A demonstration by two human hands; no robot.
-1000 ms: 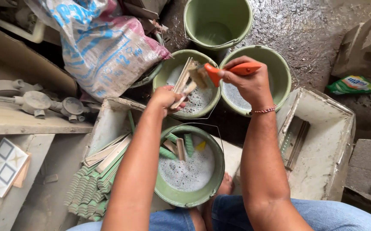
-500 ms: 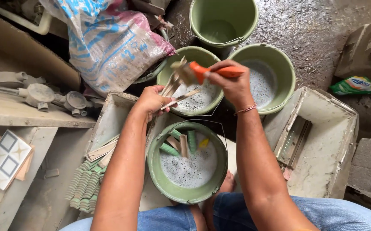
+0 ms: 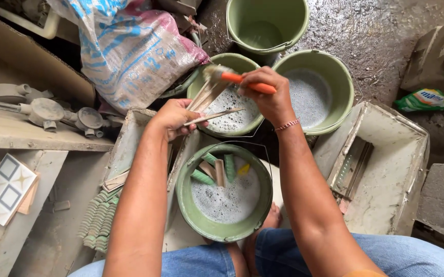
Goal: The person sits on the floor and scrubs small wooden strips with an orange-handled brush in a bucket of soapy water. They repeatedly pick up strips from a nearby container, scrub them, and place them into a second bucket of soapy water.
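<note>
My left hand (image 3: 173, 119) grips a few thin narrow tile strips (image 3: 209, 102) over a green bucket of soapy water (image 3: 232, 120). My right hand (image 3: 269, 95) holds an orange-handled brush (image 3: 237, 79), its bristle head resting on the upper end of the strips. Closer to me, between my knees, stands another green bucket (image 3: 224, 192) of foamy water with several green and tan strips standing in it.
Two more green buckets (image 3: 316, 90) (image 3: 265, 23) stand farther back. A grey tray (image 3: 386, 174) on the right holds strips; another tray (image 3: 124, 154) on the left has stacked strips beside it. A printed sack (image 3: 129, 48), pipe fittings (image 3: 47, 110) and a patterned tile (image 3: 4, 187) lie left.
The brush has moved left along the strips, from near the right bucket to the strips' upper end. My left hand has stayed over the soapy bucket with the strips.
</note>
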